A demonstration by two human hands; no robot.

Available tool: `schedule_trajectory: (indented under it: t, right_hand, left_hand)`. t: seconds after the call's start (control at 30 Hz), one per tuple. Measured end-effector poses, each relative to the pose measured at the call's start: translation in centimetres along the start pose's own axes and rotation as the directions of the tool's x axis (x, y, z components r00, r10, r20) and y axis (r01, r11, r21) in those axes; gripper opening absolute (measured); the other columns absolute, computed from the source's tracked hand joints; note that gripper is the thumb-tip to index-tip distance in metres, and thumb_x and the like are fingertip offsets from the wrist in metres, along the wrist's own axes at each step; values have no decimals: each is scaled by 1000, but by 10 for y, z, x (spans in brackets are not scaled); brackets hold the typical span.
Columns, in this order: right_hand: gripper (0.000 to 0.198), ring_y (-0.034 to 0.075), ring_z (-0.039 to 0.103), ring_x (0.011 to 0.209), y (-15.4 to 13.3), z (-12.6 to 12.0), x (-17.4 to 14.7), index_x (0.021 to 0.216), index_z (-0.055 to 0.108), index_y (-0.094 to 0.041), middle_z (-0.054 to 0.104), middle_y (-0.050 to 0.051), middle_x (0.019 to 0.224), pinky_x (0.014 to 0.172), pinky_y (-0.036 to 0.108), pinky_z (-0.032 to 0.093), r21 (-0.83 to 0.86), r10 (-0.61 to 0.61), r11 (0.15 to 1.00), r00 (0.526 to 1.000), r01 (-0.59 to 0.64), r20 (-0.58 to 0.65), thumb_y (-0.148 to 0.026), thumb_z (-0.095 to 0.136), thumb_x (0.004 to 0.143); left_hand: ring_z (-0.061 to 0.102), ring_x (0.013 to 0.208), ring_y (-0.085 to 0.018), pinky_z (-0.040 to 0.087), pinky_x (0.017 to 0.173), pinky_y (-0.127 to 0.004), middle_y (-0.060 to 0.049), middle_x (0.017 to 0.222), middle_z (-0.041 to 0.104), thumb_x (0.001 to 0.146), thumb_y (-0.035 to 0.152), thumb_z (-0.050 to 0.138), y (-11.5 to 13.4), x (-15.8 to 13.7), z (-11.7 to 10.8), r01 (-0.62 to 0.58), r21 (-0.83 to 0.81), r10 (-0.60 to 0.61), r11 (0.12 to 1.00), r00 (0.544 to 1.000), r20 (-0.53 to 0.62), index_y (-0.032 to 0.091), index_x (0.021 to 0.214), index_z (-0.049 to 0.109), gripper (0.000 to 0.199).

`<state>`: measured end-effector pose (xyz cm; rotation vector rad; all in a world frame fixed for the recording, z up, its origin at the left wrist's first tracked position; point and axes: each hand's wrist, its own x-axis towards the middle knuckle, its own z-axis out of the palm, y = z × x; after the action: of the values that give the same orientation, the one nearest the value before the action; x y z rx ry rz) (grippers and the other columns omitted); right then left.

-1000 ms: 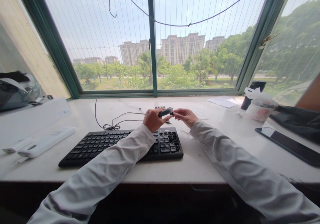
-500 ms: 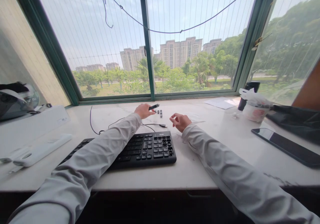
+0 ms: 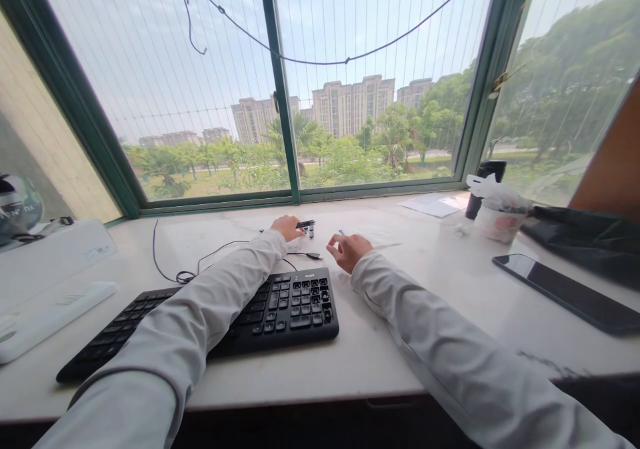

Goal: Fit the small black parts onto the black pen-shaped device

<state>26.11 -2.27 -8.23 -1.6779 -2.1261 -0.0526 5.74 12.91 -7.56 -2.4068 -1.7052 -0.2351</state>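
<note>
My left hand is closed around a small slim black tool, whose exact kind I cannot make out. Just below the tool, several loose keycaps lie on the white tabletop, partly hidden by my fingers. My right hand hovers to the right of them, its fingers curled together; a bit of blue shows behind the knuckles, and what the fingers hold is hidden. A black keyboard lies under my left forearm, with open key sockets at the right of its number pad.
The keyboard's cable coils behind it and its USB plug lies between my hands. On the right are a phone, a bagged tub, a black cylinder and paper. A white box stands at left.
The view has shifted and tilted slightly. My left hand with the black tool is now lower, over the loose keycaps. My right hand has turned, its fingers more curled.
</note>
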Motion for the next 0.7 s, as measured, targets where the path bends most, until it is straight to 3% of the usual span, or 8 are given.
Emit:
schedule_trajectory:
  t: [0.7]
  right_hand:
    - [32, 18, 60, 75, 0, 1, -1, 103, 64, -29, 69, 4, 84, 66, 28, 38, -22, 2, 1000, 1000, -1, 26, -47, 42, 89]
  left_hand:
    - [63, 89, -21, 46, 78, -28, -9, 96, 69, 73, 54, 56, 2, 11, 6, -24, 36, 23, 999, 1000, 17, 24, 97, 71, 41]
